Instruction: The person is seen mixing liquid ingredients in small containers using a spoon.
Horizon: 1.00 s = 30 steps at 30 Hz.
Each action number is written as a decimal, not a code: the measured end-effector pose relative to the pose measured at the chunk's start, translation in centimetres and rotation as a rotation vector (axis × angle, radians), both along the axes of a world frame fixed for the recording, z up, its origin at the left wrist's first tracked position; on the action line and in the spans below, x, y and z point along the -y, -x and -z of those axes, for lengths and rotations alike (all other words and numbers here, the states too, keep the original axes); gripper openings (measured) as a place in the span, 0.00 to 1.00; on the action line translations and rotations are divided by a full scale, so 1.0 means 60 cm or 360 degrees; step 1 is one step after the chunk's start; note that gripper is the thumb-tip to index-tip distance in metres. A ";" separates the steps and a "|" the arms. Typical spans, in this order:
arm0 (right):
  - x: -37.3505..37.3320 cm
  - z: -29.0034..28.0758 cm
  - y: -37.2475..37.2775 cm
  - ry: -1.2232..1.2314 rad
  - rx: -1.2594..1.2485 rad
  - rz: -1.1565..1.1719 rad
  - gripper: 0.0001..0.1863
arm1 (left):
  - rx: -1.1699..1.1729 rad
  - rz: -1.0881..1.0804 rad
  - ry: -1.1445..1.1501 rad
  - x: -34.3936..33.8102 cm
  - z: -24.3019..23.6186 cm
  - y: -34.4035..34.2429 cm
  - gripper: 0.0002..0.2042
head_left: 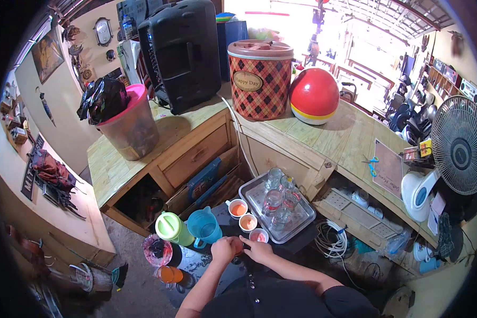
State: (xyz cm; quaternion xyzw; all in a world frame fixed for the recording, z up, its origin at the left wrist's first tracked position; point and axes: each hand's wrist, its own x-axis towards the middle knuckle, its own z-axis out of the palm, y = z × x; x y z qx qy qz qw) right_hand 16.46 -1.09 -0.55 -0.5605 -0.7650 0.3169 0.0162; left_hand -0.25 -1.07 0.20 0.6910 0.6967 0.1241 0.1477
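My left hand point(223, 251) is closed at the table's near side, with a small reddish-orange thing point(239, 246) showing beside its fingers; its kind is mostly hidden. From the other side my right hand point(259, 251) meets it, fingers bent toward the same thing. Just beyond my hands are three white cups with coloured contents: an orange one point(238, 210), a paler orange one point(247, 223) and a pink one point(258, 236). Left of them stand a blue pitcher point(203, 225) and a light green lidded pitcher point(170, 227).
Upturned glass mugs point(273, 200) stand on a metal tray point(294, 233) to the right. A plastic bag of dark red stuff point(157, 250) and an orange container point(169, 274) lie left. Beyond is a wooden counter point(355, 135) with a speaker point(181, 55) and a fan point(457, 146).
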 end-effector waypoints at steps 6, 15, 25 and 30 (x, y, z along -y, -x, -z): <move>-0.011 -0.006 0.002 0.0012 0.0031 -0.0002 0.32 | -0.0125 -0.0001 -0.0082 -0.014 0.002 0.002 0.07; -0.015 0.001 0.000 -0.0011 0.0018 0.0002 0.32 | -0.0067 0.0127 -0.0115 -0.009 -0.014 0.001 0.07; -0.016 -0.001 0.002 -0.0012 0.0013 -0.0009 0.33 | -0.0198 0.0247 -0.0165 -0.007 -0.001 0.011 0.07; -0.017 -0.001 0.000 -0.0007 0.0022 0.0005 0.32 | -0.0004 0.0323 -0.0382 -0.013 -0.026 0.006 0.08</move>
